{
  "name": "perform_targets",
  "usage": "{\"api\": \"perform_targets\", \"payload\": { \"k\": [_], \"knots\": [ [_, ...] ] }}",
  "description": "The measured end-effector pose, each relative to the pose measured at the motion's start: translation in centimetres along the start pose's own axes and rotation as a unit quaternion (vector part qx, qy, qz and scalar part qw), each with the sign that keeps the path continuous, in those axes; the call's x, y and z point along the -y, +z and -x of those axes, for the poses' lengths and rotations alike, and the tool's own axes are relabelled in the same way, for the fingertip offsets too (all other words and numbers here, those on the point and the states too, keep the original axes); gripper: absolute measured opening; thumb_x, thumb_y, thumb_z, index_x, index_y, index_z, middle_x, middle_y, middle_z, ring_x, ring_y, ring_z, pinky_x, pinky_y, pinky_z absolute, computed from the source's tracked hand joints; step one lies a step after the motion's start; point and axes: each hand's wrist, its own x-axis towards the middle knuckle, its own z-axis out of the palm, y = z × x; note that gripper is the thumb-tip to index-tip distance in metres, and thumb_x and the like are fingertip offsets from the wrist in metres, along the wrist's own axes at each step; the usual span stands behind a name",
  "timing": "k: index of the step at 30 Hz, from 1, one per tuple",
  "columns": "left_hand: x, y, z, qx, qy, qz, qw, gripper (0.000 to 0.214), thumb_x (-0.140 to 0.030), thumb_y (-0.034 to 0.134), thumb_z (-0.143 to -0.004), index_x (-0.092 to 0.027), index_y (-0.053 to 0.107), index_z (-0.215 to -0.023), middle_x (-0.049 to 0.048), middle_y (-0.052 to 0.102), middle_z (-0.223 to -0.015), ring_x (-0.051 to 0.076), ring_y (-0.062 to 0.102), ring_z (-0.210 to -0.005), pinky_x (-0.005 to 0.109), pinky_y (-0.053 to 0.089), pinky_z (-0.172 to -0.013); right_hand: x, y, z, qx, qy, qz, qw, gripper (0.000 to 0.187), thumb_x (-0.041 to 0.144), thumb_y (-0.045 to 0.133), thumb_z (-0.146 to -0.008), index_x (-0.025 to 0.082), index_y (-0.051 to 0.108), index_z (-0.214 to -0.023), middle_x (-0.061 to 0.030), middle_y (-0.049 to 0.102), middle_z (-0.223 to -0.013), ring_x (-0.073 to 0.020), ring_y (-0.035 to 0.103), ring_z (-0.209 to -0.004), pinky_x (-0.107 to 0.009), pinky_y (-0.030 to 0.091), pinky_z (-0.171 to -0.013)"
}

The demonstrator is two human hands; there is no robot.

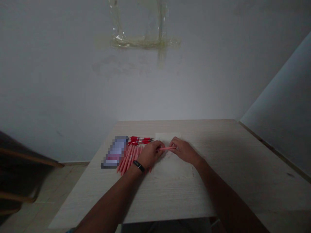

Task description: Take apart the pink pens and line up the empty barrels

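A slim pink pen barrel (pixel 167 148) runs crosswise over a pale sheet of paper (pixel 171 170), held at both ends: the closed fingers of the left hand (pixel 150 154), which wears a black wristband (pixel 139 166), pinch one end, and the curled right hand (pixel 184 150) grips the other. Just left of the hands lies a fanned row of pink pen barrels (pixel 128 158). Beyond them are red-and-black pens (pixel 141 140), stacked horizontally, beside a pixelated rectangular object (pixel 115 152), all on a pale wood tabletop (pixel 230 184).
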Motion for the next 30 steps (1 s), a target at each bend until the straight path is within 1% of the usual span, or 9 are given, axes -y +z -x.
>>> {"api": "perform_targets", "payload": {
  "k": [2, 4, 7, 10, 13, 16, 22, 26, 30],
  "knots": [
    [0.0, 0.0, 0.0, 0.000, 0.001, 0.002, 1.000, 0.012, -0.023, 0.060, -0.087, -0.018, 0.067, -0.095, 0.0034, 0.067, -0.086, 0.016, 0.059, -0.077, 0.025, 0.041, -0.066, 0.0, 0.0, 0.0, -0.008, 0.001, 0.001, 1.000, 0.011, 0.028, 0.065, -0.090, 0.021, 0.058, -0.095, -0.0007, 0.059, -0.096, -0.0138, 0.057, -0.083, -0.025, 0.043, -0.074],
    [0.0, 0.1, 0.0, 0.001, 0.002, 0.005, 1.000, 0.011, -0.022, 0.059, -0.086, -0.018, 0.066, -0.094, 0.0030, 0.067, -0.085, 0.016, 0.059, -0.076, 0.025, 0.041, -0.066, 0.1, 0.0, 0.0, -0.013, 0.000, 0.001, 1.000, 0.014, 0.031, 0.065, -0.090, 0.021, 0.057, -0.097, -0.0007, 0.059, -0.096, -0.0139, 0.057, -0.084, -0.025, 0.042, -0.074],
    [0.0, 0.2, 0.0, -0.006, 0.010, 0.012, 1.000, 0.009, -0.023, 0.059, -0.087, -0.018, 0.065, -0.092, 0.0026, 0.066, -0.085, 0.015, 0.058, -0.076, 0.025, 0.041, -0.067, 0.2, -0.1, 0.0, -0.007, -0.008, -0.006, 1.000, 0.017, 0.037, 0.056, -0.096, 0.021, 0.059, -0.098, -0.0018, 0.059, -0.096, -0.0137, 0.057, -0.083, -0.025, 0.042, -0.074],
    [0.1, 0.4, 0.0, -0.017, 0.021, 0.021, 0.999, 0.009, -0.022, 0.058, -0.087, -0.019, 0.065, -0.092, 0.0025, 0.065, -0.087, 0.015, 0.058, -0.077, 0.026, 0.042, -0.069, 0.2, -0.1, 0.0, 0.006, -0.022, 0.008, 1.000, 0.023, 0.035, 0.045, -0.102, 0.020, 0.062, -0.094, -0.0026, 0.059, -0.094, -0.0143, 0.056, -0.084, -0.026, 0.042, -0.076],
    [0.1, 0.3, 0.0, -0.017, 0.026, 0.028, 0.999, 0.010, -0.020, 0.059, -0.086, -0.019, 0.066, -0.093, 0.0028, 0.064, -0.090, 0.015, 0.057, -0.080, 0.025, 0.043, -0.071, 0.1, 0.0, -0.1, 0.011, -0.030, 0.032, 0.999, 0.027, 0.032, 0.042, -0.103, 0.019, 0.061, -0.088, -0.0027, 0.059, -0.089, -0.0149, 0.056, -0.083, -0.027, 0.041, -0.076],
    [0.0, 0.2, 0.0, -0.012, 0.030, 0.024, 0.999, 0.011, -0.020, 0.058, -0.086, -0.019, 0.066, -0.093, 0.0032, 0.063, -0.090, 0.015, 0.057, -0.081, 0.025, 0.043, -0.072, 0.2, -0.1, -0.1, 0.014, -0.027, 0.037, 0.999, 0.025, 0.032, 0.045, -0.101, 0.019, 0.061, -0.087, -0.0028, 0.059, -0.089, -0.0149, 0.056, -0.083, -0.027, 0.041, -0.075],
    [-0.1, 0.0, 0.0, -0.006, 0.021, 0.010, 1.000, 0.011, -0.021, 0.058, -0.088, -0.019, 0.068, -0.093, 0.0040, 0.063, -0.090, 0.016, 0.058, -0.081, 0.025, 0.044, -0.070, 0.7, -0.3, 0.0, 0.012, 0.001, 0.005, 1.000, 0.011, 0.031, 0.060, -0.093, 0.021, 0.060, -0.095, -0.0027, 0.062, -0.095, -0.0151, 0.057, -0.084, -0.026, 0.043, -0.075],
    [-0.1, 0.0, 0.0, -0.003, 0.020, 0.005, 1.000, 0.012, -0.020, 0.060, -0.087, -0.020, 0.069, -0.094, 0.0039, 0.063, -0.091, 0.016, 0.059, -0.083, 0.025, 0.044, -0.071, 1.0, -0.3, 0.0, 0.007, 0.020, -0.006, 1.000, 0.015, 0.035, 0.063, -0.091, 0.020, 0.061, -0.096, -0.0020, 0.063, -0.092, -0.0147, 0.057, -0.080, -0.026, 0.042, -0.071],
    [-0.1, 0.1, 0.0, 0.001, 0.039, 0.015, 0.999, 0.012, -0.024, 0.060, -0.089, -0.020, 0.070, -0.095, 0.0042, 0.064, -0.092, 0.016, 0.059, -0.084, 0.026, 0.044, -0.075, 0.9, -0.2, 0.0, 0.013, 0.008, 0.001, 1.000, 0.021, 0.040, 0.056, -0.095, 0.020, 0.063, -0.094, -0.0021, 0.063, -0.090, -0.0141, 0.056, -0.079, -0.026, 0.041, -0.071]
  ]
}}
